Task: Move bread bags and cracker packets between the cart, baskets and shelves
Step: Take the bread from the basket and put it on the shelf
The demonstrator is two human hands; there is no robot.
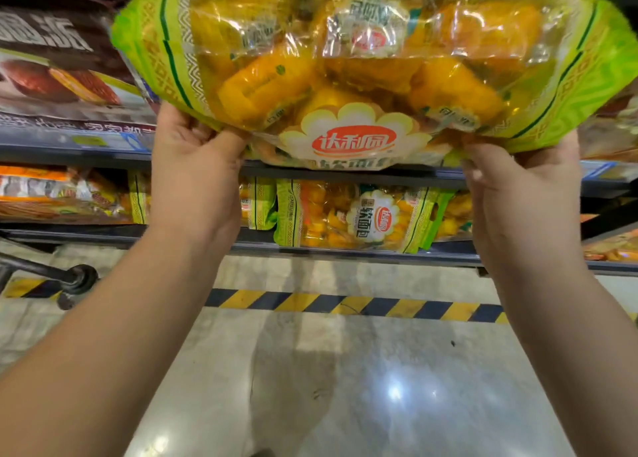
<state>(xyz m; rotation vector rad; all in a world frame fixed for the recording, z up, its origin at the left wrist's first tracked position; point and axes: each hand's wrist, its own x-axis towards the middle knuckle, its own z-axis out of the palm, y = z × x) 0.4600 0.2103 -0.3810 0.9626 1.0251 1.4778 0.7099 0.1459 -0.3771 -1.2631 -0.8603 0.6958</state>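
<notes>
Before the shelf, left hand and right hand grip the bread bag, fingers curled.

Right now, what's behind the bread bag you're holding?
The bread bag, gripped by left hand and right hand, covers the shelf space behind it, so nothing there shows. Below it, matching bags sit on the lower shelf.

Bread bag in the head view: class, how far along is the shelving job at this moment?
Done: matching bags already sit on the lower shelf. In hand: the left hand and right hand grip the bottom edge of one bread bag, raised before the upper shelf. Left: it probably still needs setting down. Only a cart wheel shows, so remaining stock cannot be told.
</notes>
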